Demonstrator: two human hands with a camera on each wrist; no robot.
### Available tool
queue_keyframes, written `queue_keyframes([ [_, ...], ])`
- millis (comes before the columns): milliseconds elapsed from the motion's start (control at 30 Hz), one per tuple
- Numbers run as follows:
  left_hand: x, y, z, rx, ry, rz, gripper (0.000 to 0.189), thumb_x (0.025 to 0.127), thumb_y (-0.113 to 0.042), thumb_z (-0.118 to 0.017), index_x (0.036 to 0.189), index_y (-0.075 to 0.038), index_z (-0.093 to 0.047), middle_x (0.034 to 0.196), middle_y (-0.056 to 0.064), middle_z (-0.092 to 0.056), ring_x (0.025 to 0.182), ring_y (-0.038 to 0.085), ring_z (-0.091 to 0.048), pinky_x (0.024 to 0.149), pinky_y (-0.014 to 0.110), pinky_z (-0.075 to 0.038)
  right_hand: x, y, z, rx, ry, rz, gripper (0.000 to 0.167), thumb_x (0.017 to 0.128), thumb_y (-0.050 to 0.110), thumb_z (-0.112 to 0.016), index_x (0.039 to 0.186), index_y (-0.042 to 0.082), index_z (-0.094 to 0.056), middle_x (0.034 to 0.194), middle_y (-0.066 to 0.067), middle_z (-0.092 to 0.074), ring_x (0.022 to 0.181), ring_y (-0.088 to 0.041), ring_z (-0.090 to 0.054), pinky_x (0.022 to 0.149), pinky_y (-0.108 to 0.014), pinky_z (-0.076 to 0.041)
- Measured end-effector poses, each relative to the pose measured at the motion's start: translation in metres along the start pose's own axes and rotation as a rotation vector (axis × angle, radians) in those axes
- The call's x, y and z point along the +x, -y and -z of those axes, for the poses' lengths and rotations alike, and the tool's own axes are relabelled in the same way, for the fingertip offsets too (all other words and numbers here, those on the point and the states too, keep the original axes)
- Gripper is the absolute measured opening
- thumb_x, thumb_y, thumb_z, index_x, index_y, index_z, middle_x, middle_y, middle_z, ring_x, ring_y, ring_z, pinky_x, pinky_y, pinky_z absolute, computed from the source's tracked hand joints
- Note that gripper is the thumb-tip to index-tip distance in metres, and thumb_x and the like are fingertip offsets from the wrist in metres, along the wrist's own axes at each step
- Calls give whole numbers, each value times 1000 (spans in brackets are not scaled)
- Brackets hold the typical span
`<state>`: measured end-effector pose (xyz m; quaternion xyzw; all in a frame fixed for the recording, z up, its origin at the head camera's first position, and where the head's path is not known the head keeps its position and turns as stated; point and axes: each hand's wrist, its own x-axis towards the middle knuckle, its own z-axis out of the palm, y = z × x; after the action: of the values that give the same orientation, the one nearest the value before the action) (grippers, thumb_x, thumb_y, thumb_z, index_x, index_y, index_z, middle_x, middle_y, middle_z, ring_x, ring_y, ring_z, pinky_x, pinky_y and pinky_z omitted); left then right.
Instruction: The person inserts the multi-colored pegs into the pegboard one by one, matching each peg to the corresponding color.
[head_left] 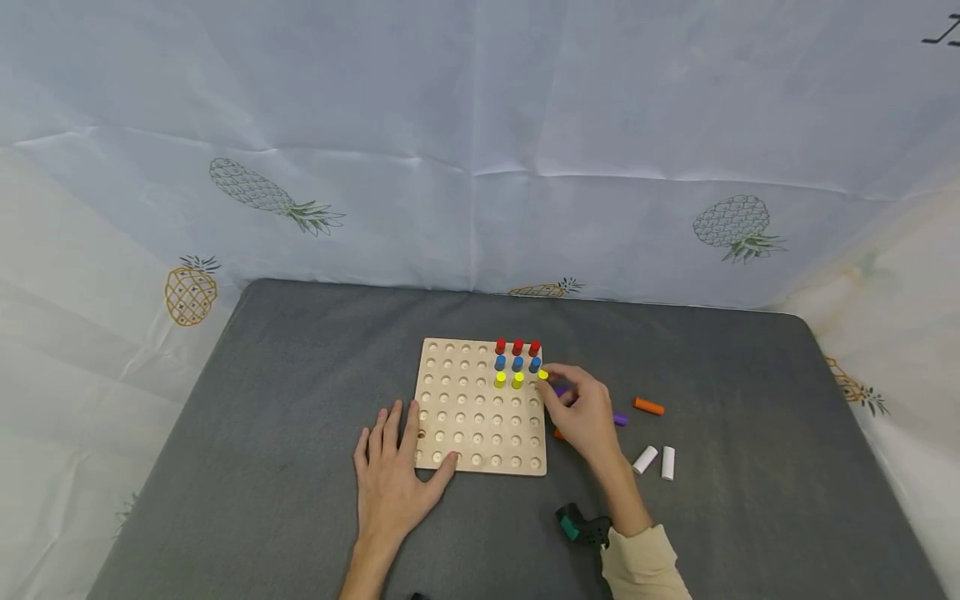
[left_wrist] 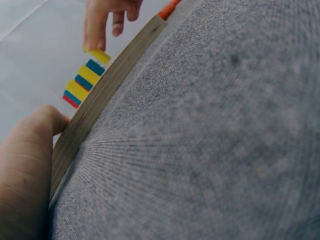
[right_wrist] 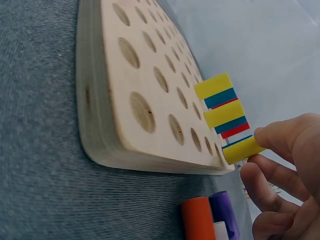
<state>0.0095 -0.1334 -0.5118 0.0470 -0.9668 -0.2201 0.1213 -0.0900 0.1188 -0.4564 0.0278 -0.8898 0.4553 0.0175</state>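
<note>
No readable words, numbers or brands are showing from where I am standing. High on the right of the pale hanging cloth (head_left: pixel 585 92), a black mark (head_left: pixel 934 41) is running off at the edge of sight, its thin strokes possibly forming lettering, but too little is showing to be read.

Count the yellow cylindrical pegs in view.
3. Two yellow cylindrical pegs stand in the light wooden board, third row from the far edge; the right hand pinches the third yellow peg by the board's right edge. That hand might hide others.
</note>
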Motion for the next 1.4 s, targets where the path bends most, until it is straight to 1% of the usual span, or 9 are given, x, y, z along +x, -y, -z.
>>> queue_keyframes([
  [100,0,0,0,1,2,0,94,82,-63,-71,156,-11,-44,155,23,-47,147,43,-38,120,64,-21,0,-1,-2,-6,12,-4,24,94,15,-75,117,8,-74,104,-12,-72,50,-7,-48,44,-21,-40],
  [233,1,-1,0,4,3,1,94,82,-63,-71,156,-11,-44,156,23,-47,148,43,-38,120,64,-21,0,-2,-4,6,11,13,24,94,14,-74,117,7,-75,104,-12,-73,51,-6,-49,43,-21,-41],
  [433,1,-1,0,3,-5,-3,93,82,-63,-71,155,-12,-44,156,22,-47,147,43,-39,120,64,-21,0,-3,-7,-13,19,38,23,93,13,-74,116,8,-76,103,-12,-73,54,-5,-50,46,-20,-41],
  [567,1,-1,0,3,0,0,93,83,-64,-71,156,-12,-44,156,22,-47,148,42,-39,120,64,-21,0,-4,-9,-21,17,57,23,92,11,-76,114,7,-77,100,-12,-73,55,-3,-50,47,-20,-41],
  [833,1,0,0,5,11,5,94,82,-64,-71,156,-12,-44,156,22,-46,148,42,-38,120,64,-21,2,-8,-10,-42,23,64,23,91,12,-76,114,8,-77,100,-11,-71,61,-6,-52,52,-19,-43],
  [1000,1,0,0,6,13,7,94,82,-64,-71,156,-12,-44,156,22,-46,148,42,-38,120,64,-21,2,-7,-8,-36,40,53,26,92,14,-76,117,10,-76,101,-11,-69,60,-8,-53,52,-19,-44],
  [1167,1,-1,0,10,15,8,95,82,-65,-71,156,-11,-44,156,22,-46,148,42,-38,120,64,-21,1,-8,-3,-40,55,16,30,90,17,-78,120,11,-75,106,-11,-69,61,-9,-55,52,-20,-46],
  [1267,1,-1,0,12,15,8,95,82,-65,-70,156,-11,-44,156,22,-47,148,42,-38,120,64,-21,0,-10,2,-58,49,5,32,89,18,-80,120,11,-75,110,-12,-69,61,-11,-55,52,-20,-46],
  [1400,1,-1,0,13,13,7,94,82,-65,-70,156,-11,-44,156,22,-47,148,43,-38,120,64,-21,0,-13,9,-131,40,5,31,88,18,-80,117,9,-77,114,-13,-68,60,-11,-54,52,-20,-44],
])
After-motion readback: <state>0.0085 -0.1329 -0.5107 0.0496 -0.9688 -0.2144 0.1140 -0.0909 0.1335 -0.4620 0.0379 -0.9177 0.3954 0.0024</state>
